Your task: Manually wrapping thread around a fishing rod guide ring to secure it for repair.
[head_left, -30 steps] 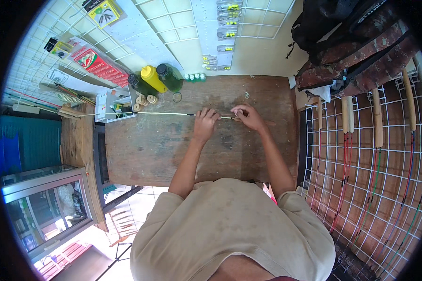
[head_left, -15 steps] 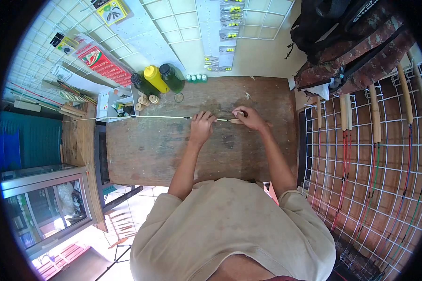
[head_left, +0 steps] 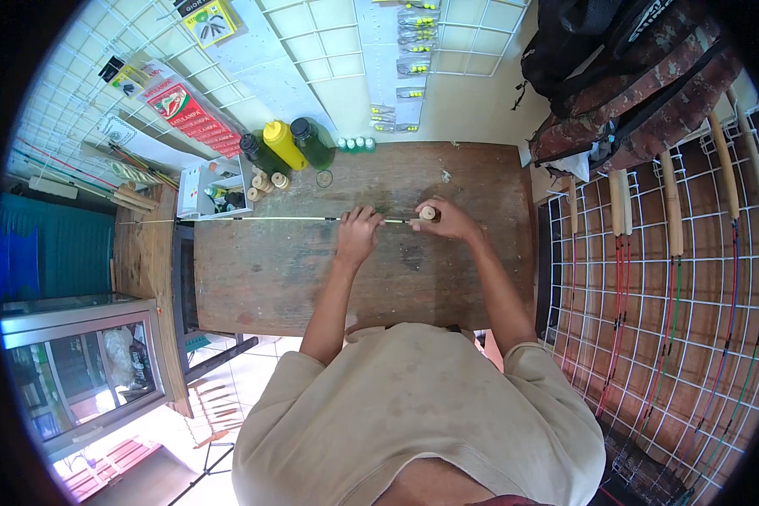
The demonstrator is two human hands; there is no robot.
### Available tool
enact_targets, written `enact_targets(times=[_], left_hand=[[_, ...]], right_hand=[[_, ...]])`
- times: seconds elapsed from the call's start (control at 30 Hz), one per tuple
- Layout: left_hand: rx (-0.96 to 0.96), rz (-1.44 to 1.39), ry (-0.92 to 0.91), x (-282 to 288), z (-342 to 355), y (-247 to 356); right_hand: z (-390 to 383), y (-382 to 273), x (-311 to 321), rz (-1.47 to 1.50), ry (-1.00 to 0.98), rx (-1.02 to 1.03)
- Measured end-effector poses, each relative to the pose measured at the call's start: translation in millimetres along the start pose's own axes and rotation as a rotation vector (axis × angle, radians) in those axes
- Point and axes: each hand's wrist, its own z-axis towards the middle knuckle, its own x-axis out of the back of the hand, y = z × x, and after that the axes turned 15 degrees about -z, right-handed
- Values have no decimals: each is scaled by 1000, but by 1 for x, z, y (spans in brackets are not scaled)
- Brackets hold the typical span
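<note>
A thin pale fishing rod (head_left: 266,219) with dark bands lies crosswise over the wooden table, its tip running out past the left edge. My left hand (head_left: 358,234) rests over the rod with its fingers curled around it. At the rod's right end my right hand (head_left: 454,221) grips a small pale wooden spool (head_left: 428,213), round end up. Thread between spool and rod is too fine to make out. The rod's wooden handle is mostly hidden by my right hand.
Wooden spools (head_left: 261,180), a yellow squeeze bottle (head_left: 284,145) between two dark bottles, small green-and-white bottles (head_left: 356,145) and a white box (head_left: 215,187) stand at the back left. Rods hang on a white grid (head_left: 649,295) at right. Bags (head_left: 624,93) hang above it.
My right hand has turned, and the round end of a spool now shows in its fingers. The wooden handle seen beside it before is covered. My left hand stays on the rod.
</note>
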Motion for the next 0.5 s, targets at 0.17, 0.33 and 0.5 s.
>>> enact_targets(times=[0.17,0.33,0.5], left_hand=[[36,1,-65,4,2,-3],[87,-35,-95,6,2,-4],[154,-50,-145,7,4,-3]], right_hand=[[0,0,0,68,-49,77],[-2,3,-4,-83,-95,51],[-9,1,-10,-330,131,164]])
